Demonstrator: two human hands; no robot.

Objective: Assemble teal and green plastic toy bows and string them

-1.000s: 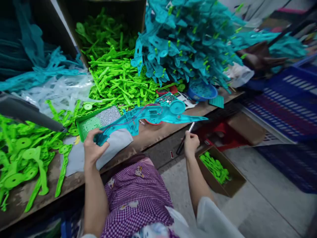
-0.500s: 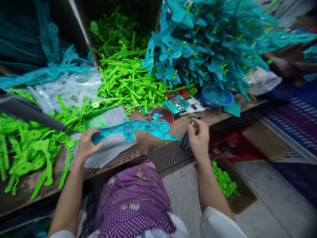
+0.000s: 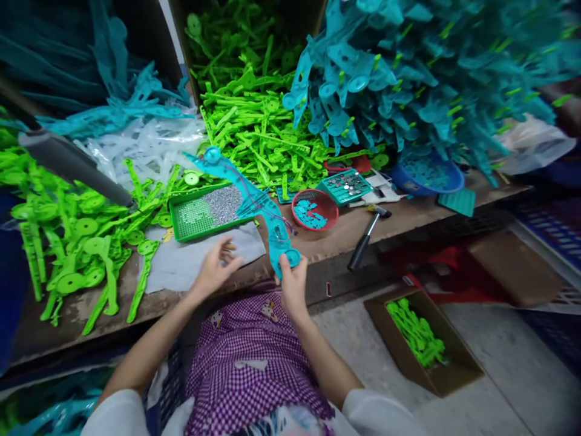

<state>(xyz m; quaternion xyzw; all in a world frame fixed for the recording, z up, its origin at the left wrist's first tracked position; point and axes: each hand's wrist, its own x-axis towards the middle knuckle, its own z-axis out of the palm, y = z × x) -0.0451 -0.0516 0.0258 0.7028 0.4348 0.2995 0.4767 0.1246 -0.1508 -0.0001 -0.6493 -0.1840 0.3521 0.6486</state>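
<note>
My right hand [image 3: 294,283] pinches the near end of a long turquoise plastic part [image 3: 272,227], beside its round disc. The part is tilted up and away to the left, with a thin dark reddish wire along it. My left hand [image 3: 218,267] holds nothing; its fingers are loosely curled and apart above the grey cloth [image 3: 190,266]. Right of my right hand, a hammer [image 3: 361,248] with a black handle lies on the table edge. Behind the part stands a green tray [image 3: 193,221] of small metal pieces. A red basket [image 3: 334,218] contains small turquoise pieces.
Piles of green plastic parts [image 3: 267,136] and a tall turquoise heap [image 3: 385,79] fill the back. A dark grey tool [image 3: 77,163] slants in at left. A teal tray [image 3: 347,186] and blue bowl [image 3: 447,181] stand right. A cardboard box [image 3: 381,321] is on the floor.
My left hand has let go of the turquoise part. My right hand has left the hammer on the table edge and taken the part's disc end, and the part has swung round.
</note>
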